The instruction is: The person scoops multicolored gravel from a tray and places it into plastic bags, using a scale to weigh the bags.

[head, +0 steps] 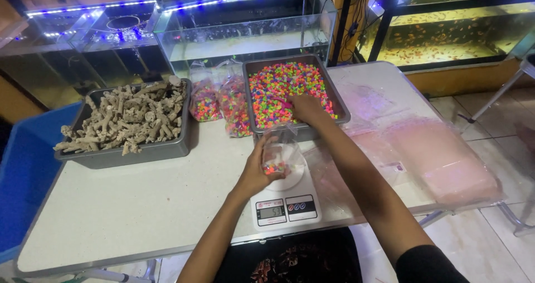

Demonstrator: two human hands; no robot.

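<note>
My left hand (257, 168) holds a clear plastic bag (281, 152) upright on a white kitchen scale (287, 202); a little coloured gravel lies in the bag's bottom. My right hand (305, 108) reaches into a grey tray (341, 102) full of bright multicoloured gravel (278, 88), fingers closed down into the pebbles. Whether it grips gravel or a scoop is hidden.
A second grey tray (125, 152) with pale coral pieces sits at the left. Two filled gravel bags (220, 102) stand between the trays. Stacked clear plastic bags (423, 149) lie at the right of the white table (128, 205). Aquariums line the back; a blue bin stands at far left.
</note>
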